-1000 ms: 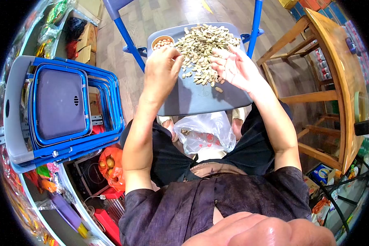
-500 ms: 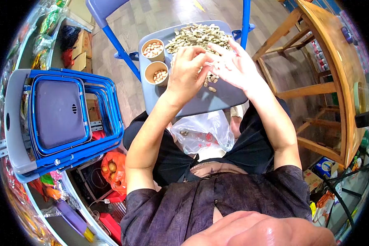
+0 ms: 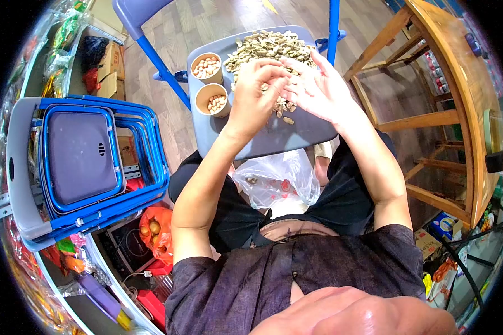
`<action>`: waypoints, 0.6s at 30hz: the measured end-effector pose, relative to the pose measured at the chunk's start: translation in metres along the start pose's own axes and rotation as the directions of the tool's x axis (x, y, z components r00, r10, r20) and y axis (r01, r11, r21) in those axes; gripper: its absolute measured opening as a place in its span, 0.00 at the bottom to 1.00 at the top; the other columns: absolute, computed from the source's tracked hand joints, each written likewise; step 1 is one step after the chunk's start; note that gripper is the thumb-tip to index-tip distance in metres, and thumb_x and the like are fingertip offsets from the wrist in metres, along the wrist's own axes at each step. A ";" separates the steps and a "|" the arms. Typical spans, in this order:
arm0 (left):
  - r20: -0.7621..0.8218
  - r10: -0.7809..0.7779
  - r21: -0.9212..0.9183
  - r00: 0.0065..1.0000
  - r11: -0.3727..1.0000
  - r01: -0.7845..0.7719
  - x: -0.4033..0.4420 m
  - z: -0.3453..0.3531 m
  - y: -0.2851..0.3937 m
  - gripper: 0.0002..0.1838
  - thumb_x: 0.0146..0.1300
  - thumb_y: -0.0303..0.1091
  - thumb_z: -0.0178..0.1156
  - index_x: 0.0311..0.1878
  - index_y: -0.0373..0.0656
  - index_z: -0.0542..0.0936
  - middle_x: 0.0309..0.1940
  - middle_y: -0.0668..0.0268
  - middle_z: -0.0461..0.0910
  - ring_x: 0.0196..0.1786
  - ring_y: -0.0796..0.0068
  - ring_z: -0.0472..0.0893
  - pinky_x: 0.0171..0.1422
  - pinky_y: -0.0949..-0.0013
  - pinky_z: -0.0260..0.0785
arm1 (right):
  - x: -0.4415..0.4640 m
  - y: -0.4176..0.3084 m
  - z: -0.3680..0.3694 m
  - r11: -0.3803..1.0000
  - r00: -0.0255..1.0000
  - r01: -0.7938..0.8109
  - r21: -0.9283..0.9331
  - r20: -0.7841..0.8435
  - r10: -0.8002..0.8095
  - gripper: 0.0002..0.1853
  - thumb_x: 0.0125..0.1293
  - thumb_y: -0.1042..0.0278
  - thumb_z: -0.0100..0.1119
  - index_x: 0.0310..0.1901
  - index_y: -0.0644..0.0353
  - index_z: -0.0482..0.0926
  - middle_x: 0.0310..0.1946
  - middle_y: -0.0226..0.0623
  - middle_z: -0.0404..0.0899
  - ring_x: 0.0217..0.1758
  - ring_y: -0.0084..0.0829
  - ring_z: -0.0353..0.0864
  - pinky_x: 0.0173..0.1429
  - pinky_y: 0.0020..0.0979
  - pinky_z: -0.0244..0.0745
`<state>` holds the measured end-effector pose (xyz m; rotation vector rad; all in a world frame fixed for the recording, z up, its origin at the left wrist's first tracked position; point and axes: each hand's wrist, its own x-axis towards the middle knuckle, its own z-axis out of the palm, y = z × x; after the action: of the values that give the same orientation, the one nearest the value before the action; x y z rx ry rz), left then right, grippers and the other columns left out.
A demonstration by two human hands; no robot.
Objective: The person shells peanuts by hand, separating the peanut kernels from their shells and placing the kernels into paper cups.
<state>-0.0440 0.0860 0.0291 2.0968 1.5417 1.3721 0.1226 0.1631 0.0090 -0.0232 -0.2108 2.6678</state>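
My left hand is over the grey chair seat, its fingers curled and thumb bent toward my other palm. Whatever its fingertips pinch is too small to make out. Beside it my right hand is turned palm up with its fingers stretched and apart; small pale bits seem to lie on the palm. Behind both hands is a heap of unshelled peanuts, with a few more below the fingers. To the left stand a paper cup partly filled with shelled peanuts and a fuller paper cup.
A clear plastic bag hangs between my knees under the seat edge. Folded blue-framed chairs lean at the left, near an orange bag of round produce. A wooden table stands at the right.
My left hand's fingers have shifted slightly and loosened a little over the right palm. The right hand has hardly moved. Cups and peanut heap stay in place.
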 end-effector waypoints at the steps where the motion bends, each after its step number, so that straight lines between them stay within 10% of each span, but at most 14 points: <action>1: 0.046 -0.150 -0.308 0.988 0.939 0.157 -0.001 0.001 -0.004 0.06 0.60 0.28 0.62 0.41 0.43 0.84 0.46 0.62 0.78 0.49 0.66 0.76 0.58 0.66 0.66 | 0.000 0.001 0.002 1.000 1.000 0.000 -0.001 0.001 0.000 0.33 0.75 0.44 0.37 0.66 0.68 0.60 0.59 0.55 0.71 0.60 0.47 0.73 0.68 0.44 0.66; 3: 0.240 -0.264 -0.704 0.934 0.616 0.355 0.001 -0.007 -0.007 0.10 0.70 0.33 0.56 0.47 0.39 0.82 0.52 0.64 0.79 0.55 0.75 0.76 0.63 0.69 0.66 | 0.001 0.002 0.009 0.998 0.987 0.042 -0.054 -0.155 -0.050 0.32 0.75 0.45 0.36 0.65 0.69 0.60 0.59 0.59 0.70 0.63 0.50 0.71 0.71 0.46 0.64; 7: 0.330 -0.344 -0.819 0.879 0.359 0.448 0.002 -0.017 -0.005 0.13 0.71 0.36 0.56 0.51 0.39 0.81 0.54 0.63 0.79 0.56 0.74 0.76 0.63 0.67 0.65 | 0.000 -0.001 0.002 0.998 0.989 0.043 -0.034 -0.138 -0.047 0.31 0.76 0.46 0.35 0.64 0.70 0.60 0.60 0.62 0.69 0.65 0.52 0.70 0.72 0.47 0.63; 10: 0.338 -0.326 -0.843 0.883 0.313 0.438 0.003 -0.018 -0.008 0.13 0.71 0.36 0.56 0.51 0.39 0.81 0.54 0.64 0.79 0.57 0.75 0.75 0.64 0.68 0.64 | 0.001 0.000 0.004 0.999 0.985 0.045 -0.022 -0.164 -0.048 0.30 0.77 0.47 0.35 0.58 0.71 0.70 0.56 0.61 0.73 0.63 0.53 0.71 0.73 0.47 0.62; 18: 0.273 -0.380 -0.756 0.884 0.484 0.441 0.000 -0.017 -0.005 0.08 0.67 0.34 0.60 0.43 0.40 0.81 0.43 0.68 0.81 0.51 0.77 0.77 0.60 0.70 0.66 | 0.003 0.000 0.002 0.993 0.975 0.097 -0.073 -0.192 -0.109 0.30 0.76 0.47 0.36 0.64 0.69 0.60 0.57 0.63 0.70 0.62 0.52 0.72 0.72 0.49 0.63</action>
<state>-0.0602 0.0826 0.0356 1.0907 0.9690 1.3954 0.1198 0.1641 0.0107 -0.2859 -0.2263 2.5342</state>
